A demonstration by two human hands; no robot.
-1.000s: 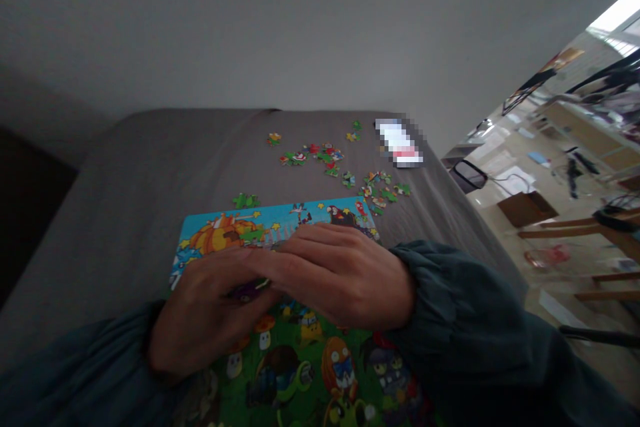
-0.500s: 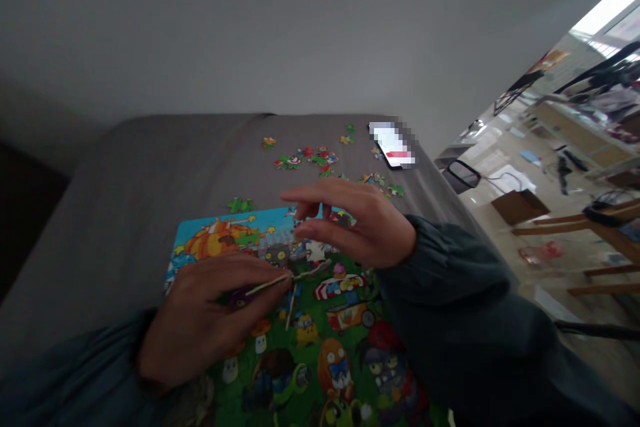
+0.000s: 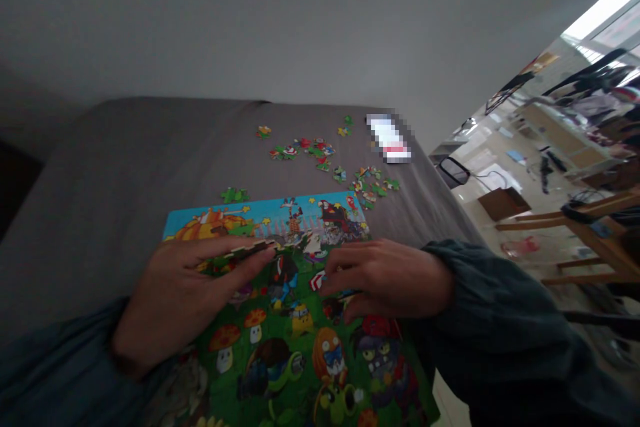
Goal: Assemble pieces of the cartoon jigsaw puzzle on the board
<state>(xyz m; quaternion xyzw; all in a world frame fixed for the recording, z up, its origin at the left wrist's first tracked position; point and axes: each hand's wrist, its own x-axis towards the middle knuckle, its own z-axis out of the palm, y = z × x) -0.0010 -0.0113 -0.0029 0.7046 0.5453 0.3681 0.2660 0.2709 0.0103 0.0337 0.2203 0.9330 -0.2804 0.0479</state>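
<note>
With left hand (image 3: 175,290), pinching puzzle pieces (image 3: 254,249) above the puzzle (image 3: 280,333). With right hand (image 3: 387,277) curled low over its right half, cannot tell whether gripping anything. Beyond the far edge, facing loose pieces (image 3: 323,164) and a phone (image 3: 390,139) on grey cloth (image 3: 165,153).

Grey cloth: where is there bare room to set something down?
Free: grey cloth left of the puzzle, beyond the left sleeve, and between the green pieces and lone orange piece. Crowded: loose pieces between phone and puzzle; left hand and right hand over the puzzle.
</note>
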